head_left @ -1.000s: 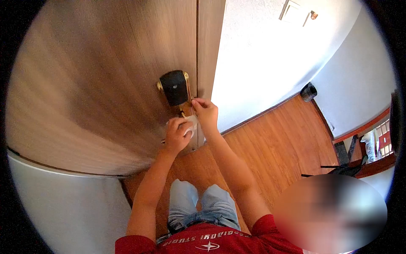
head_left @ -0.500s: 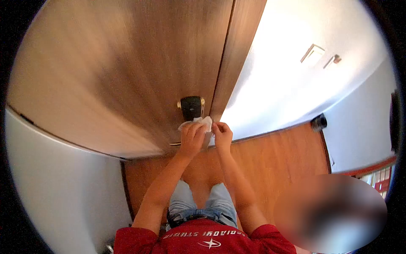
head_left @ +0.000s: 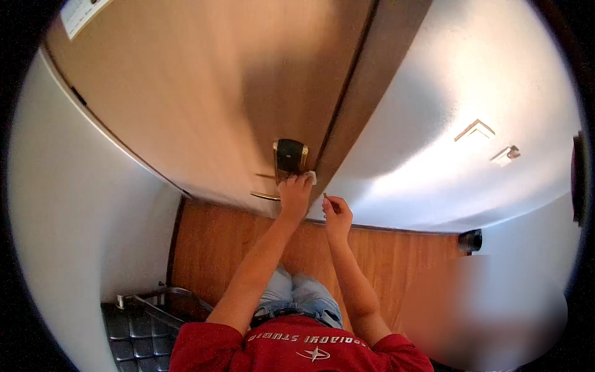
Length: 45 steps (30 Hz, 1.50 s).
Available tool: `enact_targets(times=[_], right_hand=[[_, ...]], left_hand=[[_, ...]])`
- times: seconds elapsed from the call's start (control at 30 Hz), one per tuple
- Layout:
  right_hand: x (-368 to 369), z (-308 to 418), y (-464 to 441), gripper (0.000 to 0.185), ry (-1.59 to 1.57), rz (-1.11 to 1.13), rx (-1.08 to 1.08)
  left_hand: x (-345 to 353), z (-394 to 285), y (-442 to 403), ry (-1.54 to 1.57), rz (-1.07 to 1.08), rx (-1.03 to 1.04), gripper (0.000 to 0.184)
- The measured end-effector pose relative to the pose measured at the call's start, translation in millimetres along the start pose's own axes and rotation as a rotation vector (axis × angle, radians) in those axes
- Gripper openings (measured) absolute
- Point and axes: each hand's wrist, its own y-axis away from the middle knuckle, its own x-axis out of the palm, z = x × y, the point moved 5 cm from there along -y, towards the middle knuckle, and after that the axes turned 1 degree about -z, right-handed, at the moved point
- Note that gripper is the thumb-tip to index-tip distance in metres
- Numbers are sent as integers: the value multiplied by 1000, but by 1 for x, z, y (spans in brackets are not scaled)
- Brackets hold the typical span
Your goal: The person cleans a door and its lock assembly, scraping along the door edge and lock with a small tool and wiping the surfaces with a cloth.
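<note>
A brown wooden door [head_left: 204, 80] carries a black and gold lock [head_left: 290, 156]. My left hand [head_left: 296, 193] is at the lower part of the lock, its fingers closed on a white cloth or tissue [head_left: 312, 178] that shows at the fingertips. The gold door handle [head_left: 265, 196] sticks out to the left of that hand. Right of it and apart from the door, my right hand [head_left: 336, 214] pinches a small brass-coloured piece, perhaps a key [head_left: 326, 197].
A white wall with a switch plate [head_left: 476, 131] and a small fixture [head_left: 506, 155] stands to the right. On the wooden floor [head_left: 396, 257] is a black bin [head_left: 470, 240]. A black quilted chair [head_left: 139, 328] is at lower left.
The view has turned, bringing the chair into sight. My right hand has moved away from the lock and my left hand, and the small brass-coloured piece now shows in its fingers.
</note>
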Motion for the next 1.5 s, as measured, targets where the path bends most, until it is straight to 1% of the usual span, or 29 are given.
enact_targets(times=[0.07, 0.1, 0.13, 0.17, 0.2, 0.23, 0.27, 0.3, 0.33, 0.43, 0.47, 0.53, 0.6, 0.67, 0.73, 0.77, 0.8, 0.83, 0.87, 0.93, 0.97, 1.07, 1.1, 1.13, 1.2, 1.33, 1.37, 1.47, 1.5], right_hand=[[6, 4, -1, 17, -15, 9, -26], [5, 5, -2, 17, -13, -12, -40], [4, 5, -1, 16, -9, -27, -54], [3, 1, -3, 15, -103, -10, -63], [3, 1, -5, 15, -100, 29, -61], [-1, 1, -7, 14, -89, 9, -67], [-4, 3, -9, 13, -82, -9, -76], [-5, 6, -7, 12, -109, -34, -38], [-10, 5, -9, 12, -46, -29, -76], [-17, -6, -23, 12, -70, 15, -138], [-16, -5, -26, 12, -68, 57, -140], [-19, 2, -29, 11, -88, 90, -127], [-25, -6, -40, 11, -20, 167, -125], [-33, -15, -48, 11, 86, 212, -192], [-38, -13, -50, 9, 42, 244, -150], [-39, -16, -51, 8, -12, 245, -106], [-40, -21, -53, 8, -12, 264, -106], [-39, -25, -54, 8, -22, 300, -123], [-39, -30, -57, 8, -32, 330, -143], [-36, -39, -57, 10, -91, 386, -159], [-33, -42, -56, 11, -152, 429, -172], [-27, -56, -54, 13, -182, 420, -211], [-24, -68, -58, 13, -181, 426, -156], [-22, -75, -59, 12, -191, 446, -162], [-18, -78, -59, 12, -211, 459, -205], [-11, -88, -66, 13, -210, 428, -230], [-5, -96, -72, 12, -237, 418, -283], [10, -103, -79, 12, -329, 375, -316], [13, -105, -81, 13, -323, 334, -367]], left_hand=[[-5, -3, -3, 24, 41, 57, 29], [-16, -5, -11, 65, -79, 64, 30], [-20, -4, -20, 45, -79, 42, 30], [-20, -4, -29, 90, -27, 16, 31], [-17, -3, -33, 133, 21, -12, 32], [-12, -2, -30, 105, 15, -42, 32], [-9, -5, -29, 44, -49, 4, 32], [-7, -6, -28, -20, -112, 54, 33], [-9, -7, -27, -50, -118, 28, 33], [-11, -15, -23, -106, -147, 43, 31], [-8, -14, -21, -135, -155, 13, 31], [-7, -17, -17, -64, -139, -13, 31], [3, -15, -12, -103, -185, -41, 33], [11, -19, -5, -68, -194, -78, 32], [11, -22, -6, -66, -184, -138, 31], [9, -22, -6, -80, -213, -150, 31], [6, -25, -4, -92, -238, -163, 31], [2, -25, -5, 9, -359, -262, 32], [5, -25, -3, 2, -365, -267, 32], [10, -25, -2, -122, -270, -198, 33], [9, -25, -1, -110, -304, -191, 34], [23, -19, 6, -93, -340, -157, 32], [31, -15, 9, -136, -356, -139, 29], [23, -19, 10, -134, -367, -142, 30], [35, -15, 16, -153, -387, -95, 30], [46, -16, 24, -79, -373, -29, 28], [50, -14, 25, -99, -393, -6, 28], [32, -27, 23, -188, -445, 26, 29], [30, -28, 23, -207, -446, 22, 30]])
